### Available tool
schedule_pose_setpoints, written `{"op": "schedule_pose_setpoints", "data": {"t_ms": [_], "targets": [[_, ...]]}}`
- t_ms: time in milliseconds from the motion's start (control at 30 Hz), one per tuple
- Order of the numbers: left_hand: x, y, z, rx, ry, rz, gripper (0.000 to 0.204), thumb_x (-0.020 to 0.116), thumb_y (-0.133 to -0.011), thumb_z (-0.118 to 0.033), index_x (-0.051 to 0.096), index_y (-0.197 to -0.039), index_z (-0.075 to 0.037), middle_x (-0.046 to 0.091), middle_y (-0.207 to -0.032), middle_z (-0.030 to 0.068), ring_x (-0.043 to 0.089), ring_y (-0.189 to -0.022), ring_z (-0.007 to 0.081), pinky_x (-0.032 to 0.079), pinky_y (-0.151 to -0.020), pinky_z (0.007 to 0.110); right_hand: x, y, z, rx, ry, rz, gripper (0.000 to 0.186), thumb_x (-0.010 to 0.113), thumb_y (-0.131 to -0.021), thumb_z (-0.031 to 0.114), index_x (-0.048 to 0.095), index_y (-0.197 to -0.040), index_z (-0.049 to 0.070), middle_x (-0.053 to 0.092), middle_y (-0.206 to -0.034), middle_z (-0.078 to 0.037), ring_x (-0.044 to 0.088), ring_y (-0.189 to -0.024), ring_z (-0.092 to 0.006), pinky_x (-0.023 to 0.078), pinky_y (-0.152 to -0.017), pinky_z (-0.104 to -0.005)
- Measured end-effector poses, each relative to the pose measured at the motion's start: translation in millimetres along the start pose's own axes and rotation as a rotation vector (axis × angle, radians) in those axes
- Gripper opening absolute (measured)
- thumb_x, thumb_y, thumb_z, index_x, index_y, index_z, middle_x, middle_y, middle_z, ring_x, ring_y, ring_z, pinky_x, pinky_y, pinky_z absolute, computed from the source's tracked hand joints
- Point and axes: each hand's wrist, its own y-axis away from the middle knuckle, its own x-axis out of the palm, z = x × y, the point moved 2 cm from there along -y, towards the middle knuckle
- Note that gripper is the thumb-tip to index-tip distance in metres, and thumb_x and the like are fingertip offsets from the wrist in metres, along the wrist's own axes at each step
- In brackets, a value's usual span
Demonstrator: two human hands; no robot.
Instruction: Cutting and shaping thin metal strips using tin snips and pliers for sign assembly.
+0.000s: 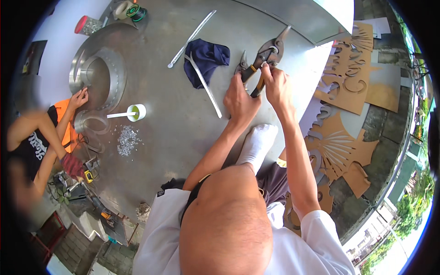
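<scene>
Sheet of grey metal [183, 128] carries everything. Near its far right edge, yellow-handled tin snips [262, 62] lie with the long axis pointing up-right, away from the person. Left hand [239, 101] and right hand [276, 87] are both closed on the handles, right one higher.

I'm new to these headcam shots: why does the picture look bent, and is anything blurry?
Head view: fisheye lens bows the grey sheet-metal tabletop toward a black rim; even daylight; the co-worker's blurred face region is at left; hands and orange-handled tin snips stay sharp.
</scene>
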Motion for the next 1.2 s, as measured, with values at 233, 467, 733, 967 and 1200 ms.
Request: {"op": "schedule_pose_setpoints", "data": {"t_ms": [233, 467, 733, 967, 1200], "targets": [[-6, -6, -23, -0.184, 0.167, 0.242, 0.065, 0.079, -0.058, -0.007, 0.050, -0.115, 0.000, 0.059, -0.095, 0.0131, 0.062, -0.083, 0.0334, 0.049, -0.069, 0.044, -30, 4, 3, -0.052, -0.010, 0.017, 0.049, 0.053, -0.101, 0.037, 0.063, -0.080, -0.007, 0.059, -0.066, -0.027, 0.060, -0.067, -0.0451, 0.049, -0.066, -0.0470], [0, -6, -9, -0.782, 1.618, 1.009, 0.086, 0.070, -0.047, -0.028, 0.047, -0.125, -0.002, 0.048, -0.100, 0.0066, 0.049, -0.088, 0.0171, 0.041, -0.083, 0.029, -17, 19, -60, 0.311, -1.036, 0.078, 0.031, 0.048, -0.100, 0.021, 0.055, -0.122, 0.000, 0.059, -0.092, -0.004, 0.054, -0.083, -0.0138, 0.045, -0.070, -0.0302], [1, 8, 15, -0.772, 2.093, 1.310, 0.100, 0.070, -0.044, -0.036, 0.043, -0.132, 0.002, 0.047, -0.101, 0.0091, 0.049, -0.078, 0.0181, 0.041, -0.077, 0.032, 5, 35, -99, 0.310, -0.684, 0.289, 0.037, 0.058, -0.092, 0.000, 0.051, -0.128, -0.003, 0.061, -0.112, -0.017, 0.065, -0.109, -0.0246, 0.054, -0.092, -0.0314], [2, 8, 17, -0.776, 2.216, 1.336, 0.098, 0.076, -0.044, -0.037, 0.040, -0.127, 0.004, 0.043, -0.096, 0.0094, 0.048, -0.072, 0.0184, 0.043, -0.072, 0.033, 19, 28, -101, -0.069, -0.121, 0.035, 0.048, 0.066, -0.096, 0.036, 0.056, -0.128, 0.001, 0.065, -0.126, -0.022, 0.061, -0.118, -0.0415, 0.046, -0.102, -0.0484], [13, 49, -19, -0.658, 2.634, 1.337, 0.105, 0.079, -0.046, -0.031, 0.039, -0.134, 0.010, 0.050, -0.098, 0.0145, 0.058, -0.080, 0.0279, 0.050, -0.082, 0.043, 11, 62, -71, 0.131, -1.341, 0.915, 0.108, 0.075, -0.071, 0.058, 0.040, -0.147, -0.010, 0.055, -0.139, -0.025, 0.056, -0.125, -0.0277, 0.039, -0.112, -0.0400]]}}
